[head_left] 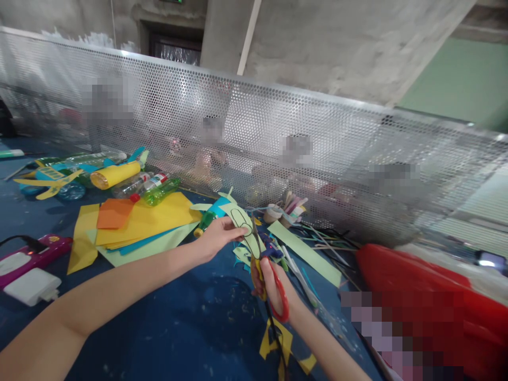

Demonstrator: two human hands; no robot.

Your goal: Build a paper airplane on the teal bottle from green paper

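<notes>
Between the thumb and fingers of my left hand (224, 236) is a light green paper strip (241, 217) with rounded outlines drawn on it in dark line. My right hand (273, 280) grips a pair of scissors (282, 296) with red and yellow handles. The blades point away from me and lie along the strip's right side; whether they are parted is hard to see. Just behind the strip stands a green bottle wrapped in blue paper (216, 210). Small green and blue paper scraps (243, 256) lie on the table below the strip.
Coloured paper sheets (159, 217) and several plastic bottles (162, 193) lie to the left, near a magenta power strip (35, 256). A perforated metal screen (254, 127) runs behind the blue table (178, 328). At right are a green paper strip (305, 253) and a red bag (413, 270).
</notes>
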